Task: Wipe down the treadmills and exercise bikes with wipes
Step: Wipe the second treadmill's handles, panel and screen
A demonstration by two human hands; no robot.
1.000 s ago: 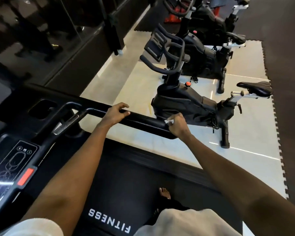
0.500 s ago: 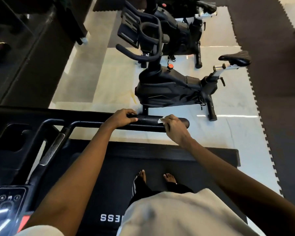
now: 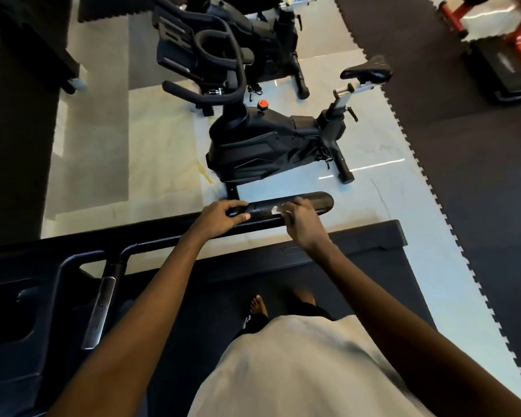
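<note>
On the handrail (image 3: 316,201) of the treadmill (image 3: 343,254), the left hand (image 3: 223,216) curls round the bar while the right hand (image 3: 301,224), nearer the handrail's free end, pinches a small white wipe (image 3: 275,209) (thin, limp, likely damp, best bunched under the fingertips) against its top.

Your shirt (image 3: 298,371): pale off-white, loose, softly creased. Just past the shirt's hem, dark legwear (image 3: 312,311) with white marks (image 3: 247,319) at its left edge; one bare foot (image 3: 257,307), toes showing. Arms (image 3: 139,320) bare either side of the shirt, out to your left hand (image 3: 223,216) and right hand (image 3: 301,225).
</note>
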